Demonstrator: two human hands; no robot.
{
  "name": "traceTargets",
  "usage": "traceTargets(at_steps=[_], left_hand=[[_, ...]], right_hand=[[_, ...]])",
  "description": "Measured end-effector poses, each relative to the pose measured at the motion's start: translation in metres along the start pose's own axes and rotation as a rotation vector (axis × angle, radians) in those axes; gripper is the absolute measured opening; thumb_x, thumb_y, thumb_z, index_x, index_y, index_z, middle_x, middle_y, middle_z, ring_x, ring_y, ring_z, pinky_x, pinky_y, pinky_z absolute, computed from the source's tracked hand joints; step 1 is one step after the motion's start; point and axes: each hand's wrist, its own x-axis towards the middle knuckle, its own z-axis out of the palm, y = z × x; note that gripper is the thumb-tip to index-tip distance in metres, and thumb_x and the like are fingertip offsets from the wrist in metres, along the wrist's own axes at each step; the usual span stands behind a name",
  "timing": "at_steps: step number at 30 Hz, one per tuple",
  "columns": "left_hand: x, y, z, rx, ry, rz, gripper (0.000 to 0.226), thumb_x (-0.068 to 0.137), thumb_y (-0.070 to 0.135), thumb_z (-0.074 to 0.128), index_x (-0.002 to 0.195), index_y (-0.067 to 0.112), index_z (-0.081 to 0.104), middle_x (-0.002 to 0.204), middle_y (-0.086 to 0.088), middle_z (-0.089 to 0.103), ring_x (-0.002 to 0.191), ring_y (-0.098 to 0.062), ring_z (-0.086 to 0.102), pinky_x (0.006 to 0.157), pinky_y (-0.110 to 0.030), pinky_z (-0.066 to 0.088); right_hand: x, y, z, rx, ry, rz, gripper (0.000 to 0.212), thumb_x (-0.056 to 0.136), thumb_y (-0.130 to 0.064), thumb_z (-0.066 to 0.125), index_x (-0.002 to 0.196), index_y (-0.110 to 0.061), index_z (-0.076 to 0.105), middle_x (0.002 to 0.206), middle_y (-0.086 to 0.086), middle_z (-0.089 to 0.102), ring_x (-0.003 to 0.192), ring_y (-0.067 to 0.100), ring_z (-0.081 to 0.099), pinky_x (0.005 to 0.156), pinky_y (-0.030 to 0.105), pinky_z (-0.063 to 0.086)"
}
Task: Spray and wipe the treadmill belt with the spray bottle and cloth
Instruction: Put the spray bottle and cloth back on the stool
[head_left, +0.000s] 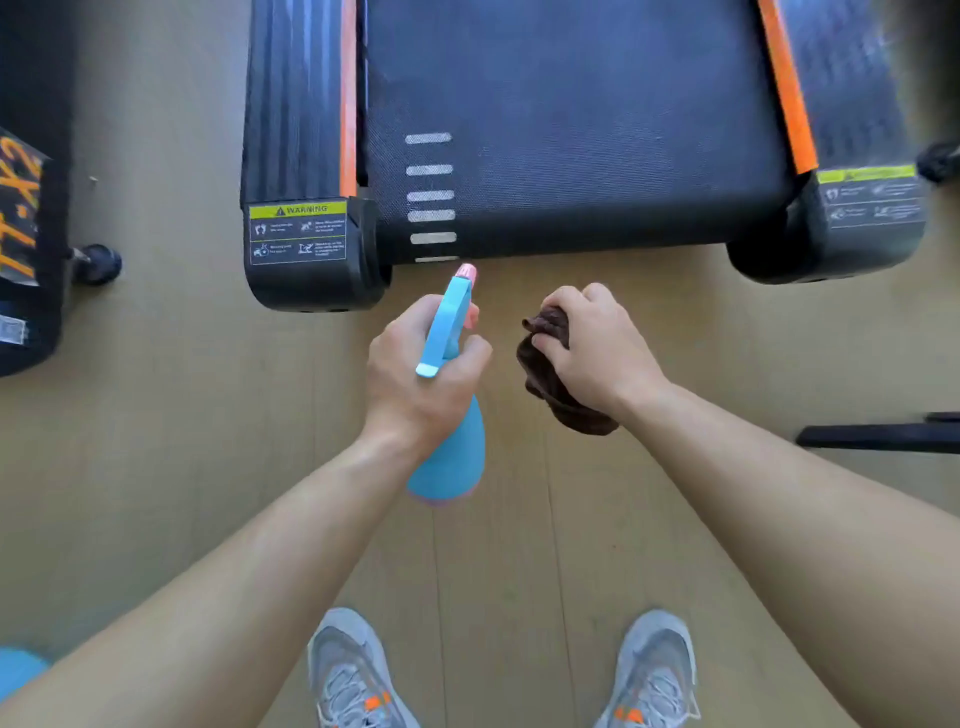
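Gripping the spray bottle (451, 457) by its neck, the left hand (415, 384) is pointing its nozzle toward the treadmill belt (571, 130)'s near edge; the right hand (597, 353) is clutching the bunched cloth (540, 376) alongside, over open floor (156, 389)

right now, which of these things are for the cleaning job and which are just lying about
For the job: blue plastic spray bottle, crumpled dark brown cloth, black textured treadmill belt.
Lying about: small black castor wheel, flat black bar.

left hand (415, 374) grips spray bottle (451, 457), right hand (592, 348) bunches cloth (545, 379) near treadmill belt (571, 130).
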Motion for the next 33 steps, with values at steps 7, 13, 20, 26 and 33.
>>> traceTargets(at_steps=[7,13,20,26,33], left_hand=[[-0.072,0.109,0.003,0.117,-0.134,0.050,0.019,0.079,0.033,0.056,0.096,0.032,0.065,0.079,0.004,0.068,0.077,-0.025,0.068,0.068,-0.034,0.052],[-0.123,0.202,0.032,0.157,-0.305,0.184,0.025,0.083,0.032,0.057,0.106,0.029,0.067,0.090,0.008,0.067,0.082,-0.015,0.062,0.075,-0.032,0.050],[-0.180,0.300,0.121,0.203,-0.587,0.456,0.029,0.090,0.031,0.058,0.115,0.021,0.068,0.092,0.016,0.060,0.083,-0.007,0.058,0.079,-0.030,0.050],[-0.237,0.366,0.239,0.279,-0.755,0.652,0.025,0.101,0.025,0.065,0.126,0.018,0.064,0.110,0.010,0.063,0.095,-0.008,0.057,0.090,-0.034,0.050],[-0.269,0.412,0.378,0.587,-0.758,0.796,0.046,0.106,0.058,0.044,0.147,0.035,0.044,0.122,0.008,0.072,0.104,-0.026,0.070,0.089,-0.044,0.056]], right_hand=[[-0.107,0.015,-0.112,0.105,-0.080,0.227,0.021,0.099,-0.037,0.058,0.116,-0.024,0.057,0.108,-0.001,0.046,0.103,0.023,0.052,0.090,0.039,0.047],[-0.190,0.046,-0.222,0.244,0.116,0.472,0.040,0.099,-0.035,0.059,0.136,-0.030,0.045,0.126,0.002,0.048,0.114,0.025,0.054,0.099,0.043,0.049],[-0.300,0.099,-0.320,0.275,0.292,0.714,0.031,0.099,-0.036,0.059,0.129,-0.028,0.052,0.121,0.002,0.047,0.112,0.026,0.053,0.097,0.040,0.047],[-0.387,0.174,-0.366,0.367,0.405,0.899,0.038,0.098,-0.033,0.061,0.133,-0.029,0.049,0.123,0.004,0.045,0.115,0.031,0.052,0.098,0.044,0.047],[-0.434,0.267,-0.388,0.522,0.500,0.979,0.047,0.097,-0.025,0.065,0.141,-0.023,0.047,0.126,0.006,0.046,0.121,0.029,0.050,0.093,0.032,0.037]])
